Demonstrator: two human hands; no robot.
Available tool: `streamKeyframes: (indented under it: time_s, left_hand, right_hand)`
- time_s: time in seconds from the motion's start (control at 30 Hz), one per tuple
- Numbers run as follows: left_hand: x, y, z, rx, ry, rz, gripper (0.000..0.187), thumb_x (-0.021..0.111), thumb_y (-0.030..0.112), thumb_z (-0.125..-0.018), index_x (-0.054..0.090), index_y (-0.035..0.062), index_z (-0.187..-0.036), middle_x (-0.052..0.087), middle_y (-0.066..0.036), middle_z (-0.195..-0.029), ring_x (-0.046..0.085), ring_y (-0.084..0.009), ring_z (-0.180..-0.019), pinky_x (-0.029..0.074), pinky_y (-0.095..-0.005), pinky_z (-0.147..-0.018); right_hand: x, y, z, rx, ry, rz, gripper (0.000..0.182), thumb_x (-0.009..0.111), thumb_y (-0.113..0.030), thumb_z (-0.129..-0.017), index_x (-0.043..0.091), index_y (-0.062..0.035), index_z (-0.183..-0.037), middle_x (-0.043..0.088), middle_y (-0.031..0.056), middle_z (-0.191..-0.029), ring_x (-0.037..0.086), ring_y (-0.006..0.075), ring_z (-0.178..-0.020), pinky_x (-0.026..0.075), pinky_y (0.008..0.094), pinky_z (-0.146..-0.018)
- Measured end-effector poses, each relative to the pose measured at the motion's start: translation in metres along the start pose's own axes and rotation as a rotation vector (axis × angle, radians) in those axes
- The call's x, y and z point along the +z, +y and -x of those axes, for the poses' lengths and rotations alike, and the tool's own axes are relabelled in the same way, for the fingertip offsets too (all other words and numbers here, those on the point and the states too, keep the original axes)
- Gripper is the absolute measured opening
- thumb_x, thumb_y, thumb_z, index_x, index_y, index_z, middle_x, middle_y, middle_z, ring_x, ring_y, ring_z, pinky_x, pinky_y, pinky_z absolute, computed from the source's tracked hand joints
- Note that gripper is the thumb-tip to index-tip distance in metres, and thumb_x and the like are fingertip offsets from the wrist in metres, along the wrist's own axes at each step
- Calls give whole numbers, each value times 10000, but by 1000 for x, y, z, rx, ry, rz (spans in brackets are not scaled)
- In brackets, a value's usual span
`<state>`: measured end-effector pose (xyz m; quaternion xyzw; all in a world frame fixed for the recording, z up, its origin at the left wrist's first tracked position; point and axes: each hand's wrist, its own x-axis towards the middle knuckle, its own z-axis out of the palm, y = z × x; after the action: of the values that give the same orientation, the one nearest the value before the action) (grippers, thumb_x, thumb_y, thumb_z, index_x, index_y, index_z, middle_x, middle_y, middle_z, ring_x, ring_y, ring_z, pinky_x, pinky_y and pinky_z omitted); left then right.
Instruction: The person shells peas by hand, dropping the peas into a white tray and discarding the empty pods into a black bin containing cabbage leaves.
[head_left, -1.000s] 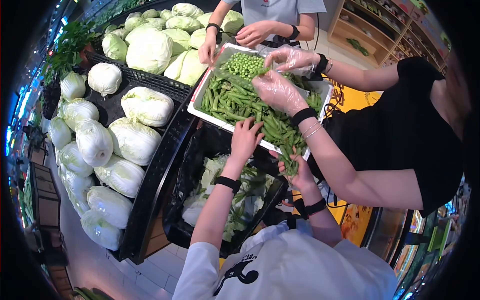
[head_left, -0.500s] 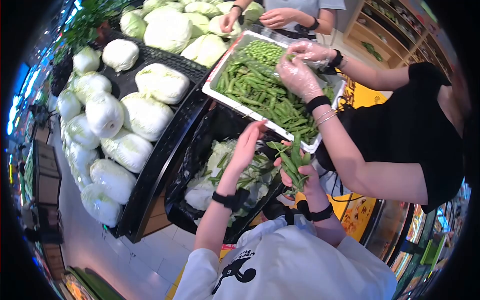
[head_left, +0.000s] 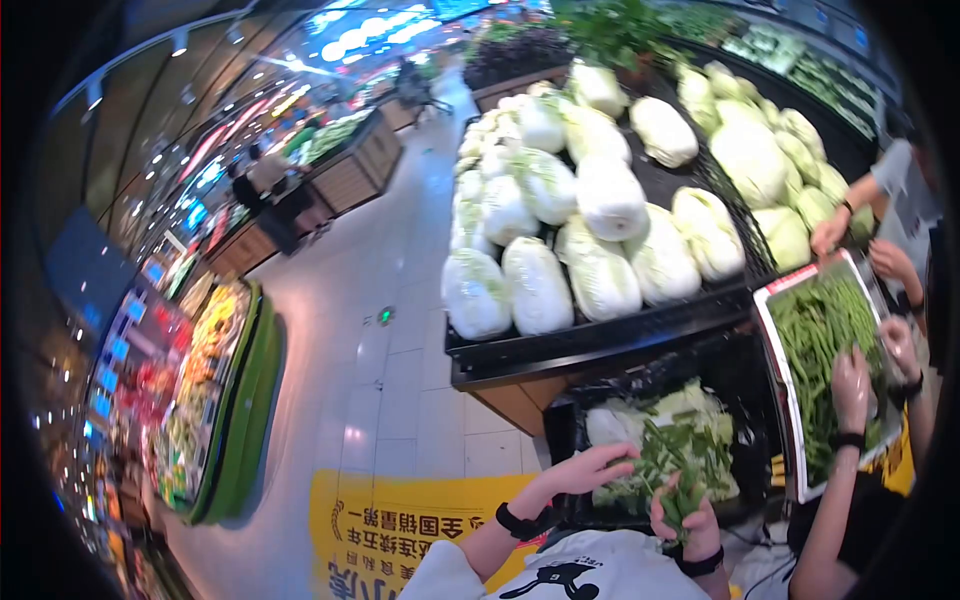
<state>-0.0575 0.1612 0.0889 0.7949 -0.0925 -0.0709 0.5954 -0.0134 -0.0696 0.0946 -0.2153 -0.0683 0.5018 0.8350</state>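
My right hand [head_left: 688, 522] is wrapped round a bunch of green pea pods [head_left: 682, 500], near the front edge of the black-lined bin. To its left, my left hand [head_left: 598, 466] reaches over the bin with its fingers stretched out toward loose greens; its fingertips show only small and slightly blurred. Inside the bin [head_left: 560, 425] lie pale cabbage leaves [head_left: 712, 412] and green pods or trimmings [head_left: 668, 450]. A white box [head_left: 790, 420] full of pea pods [head_left: 822, 325] stands at the right.
Chinese cabbages [head_left: 610, 200] fill a black display stand [head_left: 500, 362] ahead, with round cabbages [head_left: 750, 160] behind. At the right, a co-worker's gloved hand [head_left: 852, 390] works in the box. Another person's hand [head_left: 828, 232] is beyond it. A yellow floor mat [head_left: 400, 520] lies at left.
My view has swung left and up, so the stand and bin now appear farther right. My left hand has moved from the box's edge to above the bin. The right hand keeps the pods.
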Motion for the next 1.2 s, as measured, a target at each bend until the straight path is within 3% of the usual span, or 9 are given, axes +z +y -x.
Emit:
streamKeyframes:
  time_s: [0.07, 0.17, 0.2, 0.37, 0.47, 0.53, 0.67, 0.83, 1.2]
  left_hand:
    - [-11, 0, 20, 68, 63, -25, 192, 455, 152, -899, 486, 19, -1033, 532, -44, -844, 490, -116, -790, 416, -261, -719]
    - [-30, 2, 48, -80, 382, 134, 151, 439, 147, -908, 502, 51, -1005, 479, 30, -784, 438, -50, -728, 377, -194, -651]
    - [-37, 6, 58, -178, 407, 252, 151, 424, 141, -914, 495, 51, -1011, 486, 18, -792, 435, -48, -733, 372, -186, -648]
    - [-27, 35, 57, -67, 586, 391, 154, 445, 145, -910, 495, 40, -1012, 485, 18, -762, 425, -43, -674, 371, -191, -603]
    - [-10, 56, 42, -148, 671, 472, 170, 411, 117, -916, 498, 19, -1023, 463, 19, -746, 408, -43, -644, 346, -187, -577]
    - [5, 43, 35, -117, 615, 595, 209, 406, 116, -915, 506, 4, -1061, 460, 26, -764, 388, -35, -630, 324, -176, -559]
    - [19, 48, 26, -128, 471, 455, 261, 394, 116, -914, 502, -13, -1114, 428, 38, -775, 327, -30, -621, 270, -161, -548]
    - [35, 52, 18, -195, 467, 501, 287, 594, -47, -768, 523, -41, -1046, 574, -58, -974, 542, -114, -945, 436, -225, -800]
    - [41, 49, 9, -31, 582, 460, 290, 633, -78, -722, 552, -38, -998, 556, -72, -964, 571, -121, -845, 456, -216, -756]
  right_hand:
    - [-22, 5, -1, 8, -216, -27, 498, 651, -117, -632, 424, -77, -1073, 521, 201, -740, 454, 202, -411, 350, 293, -360]
    - [-44, -25, -10, -150, -732, -201, 439, 617, -76, -707, 390, -86, -1083, 533, 216, -736, 533, 226, -449, 402, 311, -344]
    - [-37, -41, -8, -181, -680, -153, 467, 625, -63, -710, 369, -114, -1098, 531, 213, -785, 534, 225, -451, 411, 303, -349]
    - [-26, -41, -18, -387, 37, 177, 755, 733, -104, -585, 322, -93, -1218, 528, 164, -907, 548, 211, -486, 460, 254, -389]
    - [-15, -17, -35, -322, 376, 217, 593, 592, -104, -692, 349, -70, -1232, 538, 114, -971, 552, 172, -640, 452, 235, -504]
    - [5, -7, -42, -383, 284, 324, 448, 600, -86, -718, 425, -48, -1129, 540, 87, -946, 555, 153, -675, 464, 243, -528]
    - [30, 1, -42, -451, 356, 345, 507, 617, 58, -685, 363, -73, -1104, 522, 113, -948, 576, 162, -725, 480, 245, -576]
    - [22, 5, -41, -562, 372, 557, 600, 640, 19, -675, 322, -47, -1180, 526, 171, -994, 550, 156, -692, 478, 255, -571]
    - [22, 14, -32, -515, 426, 731, 529, 650, 33, -684, 382, -25, -1137, 554, 72, -878, 553, 102, -788, 458, 222, -690]
